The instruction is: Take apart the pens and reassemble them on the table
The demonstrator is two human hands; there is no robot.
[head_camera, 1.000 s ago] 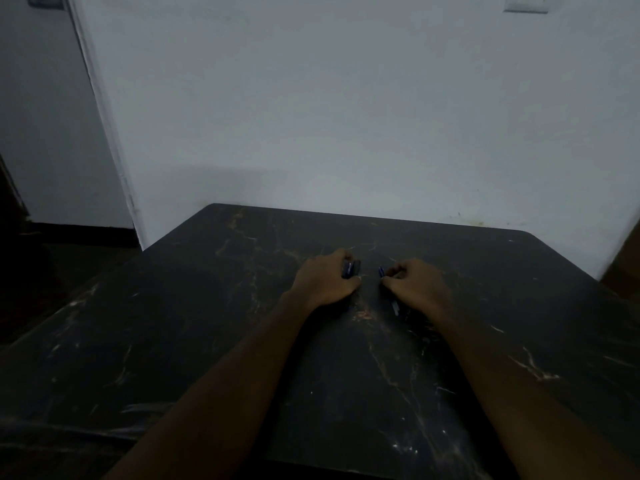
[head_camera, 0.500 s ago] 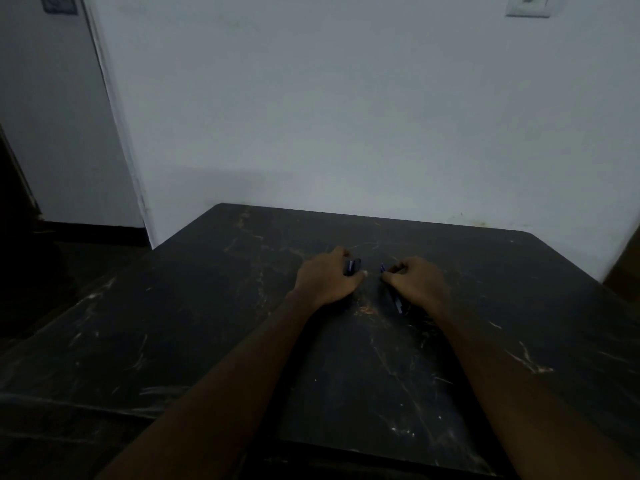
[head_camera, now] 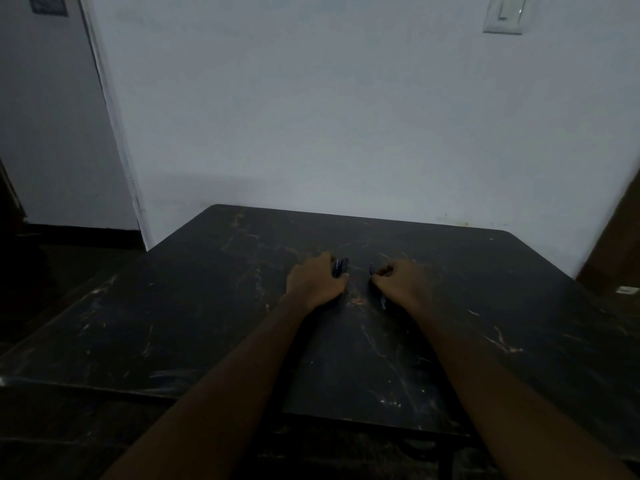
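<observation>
Both hands rest side by side on the dark marbled table (head_camera: pixel 207 306), a small gap between them. My left hand (head_camera: pixel 317 284) is curled around blue pen pieces (head_camera: pixel 340 267) that poke out past its fingertips. My right hand (head_camera: pixel 403 284) is closed on a blue pen (head_camera: pixel 382 301); one end shows above the fingers and the other below the palm edge. The room is dim, so the finer parts of the pens cannot be made out.
The table's far edge meets a white wall (head_camera: pixel 346 133). A light switch (head_camera: pixel 504 13) is high on the right. A doorway opening lies at the left, and a brown piece of furniture (head_camera: pixel 616 258) stands at the right edge.
The hands have drawn slightly apart while staying in the same spot on the table. The view has shifted a little to the left.
</observation>
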